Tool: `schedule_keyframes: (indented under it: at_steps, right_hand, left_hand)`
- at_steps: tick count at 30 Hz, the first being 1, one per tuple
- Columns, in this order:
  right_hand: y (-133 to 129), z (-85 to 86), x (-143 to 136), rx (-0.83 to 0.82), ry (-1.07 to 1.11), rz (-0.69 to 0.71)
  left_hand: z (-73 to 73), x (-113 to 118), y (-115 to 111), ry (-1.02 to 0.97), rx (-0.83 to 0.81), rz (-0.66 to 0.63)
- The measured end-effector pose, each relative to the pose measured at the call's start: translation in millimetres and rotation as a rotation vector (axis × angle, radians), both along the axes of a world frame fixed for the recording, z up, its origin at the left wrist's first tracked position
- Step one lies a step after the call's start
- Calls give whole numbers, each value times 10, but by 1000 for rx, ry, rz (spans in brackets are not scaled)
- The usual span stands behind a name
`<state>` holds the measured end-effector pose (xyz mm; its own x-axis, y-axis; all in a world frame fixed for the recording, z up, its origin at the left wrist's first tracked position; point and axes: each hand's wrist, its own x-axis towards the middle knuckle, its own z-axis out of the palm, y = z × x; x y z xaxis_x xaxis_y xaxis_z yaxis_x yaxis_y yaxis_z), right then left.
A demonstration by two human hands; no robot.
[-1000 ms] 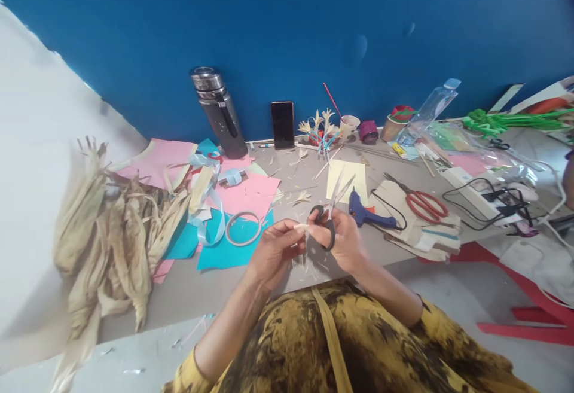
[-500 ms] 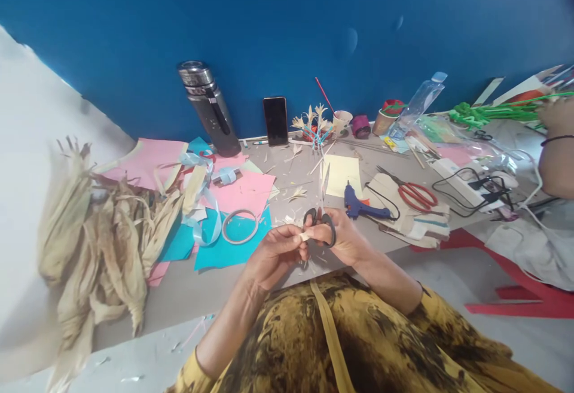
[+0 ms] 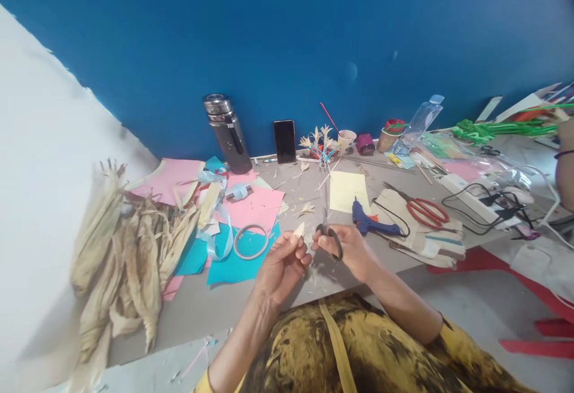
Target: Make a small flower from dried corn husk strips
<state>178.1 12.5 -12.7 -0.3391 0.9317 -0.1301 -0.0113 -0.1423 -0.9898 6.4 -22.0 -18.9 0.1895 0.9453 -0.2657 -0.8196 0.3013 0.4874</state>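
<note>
Scissors (image 3: 337,242), dark-looped, with slim blades pointing forward, gripped by curled fingers of the right hand (image 3: 353,250); just left, pale, leaf-shaped piece (image 3: 299,231), tip upward, pinched between thumb and fingers of the left hand (image 3: 282,264).

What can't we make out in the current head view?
All in the head view:
Pale strip: lower end hidden by the left hand.
Scissors: handles partly covered by the right hand; blades thin and blurred, so can't tell if fully closed.
Another person's arm: mostly cut off by the right edge.
Cuttings on the table: too small to count.
Paper cup: contents hidden by its wall.
</note>
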Motion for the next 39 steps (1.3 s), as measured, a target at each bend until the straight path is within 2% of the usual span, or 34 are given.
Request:
schedule_keyframes:
  at_steps: [5,9,12,15,19,24,31,36,38,39]
  right_hand:
    - [-37,-65,51,226,-356,-1]
    - [-13,-8,63,428,-893,-31]
    - [6,23,13,385,-1188,50]
    - [11,51,-67,366,-1323,149]
    - [11,139,-140,454,-1395,189]
    - [29,173,-176,453,-1423,226]
    - [60,92,-247,417,-1430,276]
    - [116,206,-136,458,-1338,371]
    - [125,218,-80,498,-1204,333]
    - [121,207,-62,507,-1102,269]
  left_hand:
    - [24,-42,1,-11,-12,40]
    - [50,-107,-6,-31,-23,45]
    - [45,-159,0,-43,-35,52]
    - [33,-187,12,-56,-29,34]
    - [14,-182,17,65,11,27]
    - [-59,-133,19,273,-12,32]
    - [-238,-32,86,267,-94,33]
    - [-302,-21,93,269,-82,31]
    - [-279,-29,85,268,-79,32]
    - [-257,-32,79,266,-79,29]
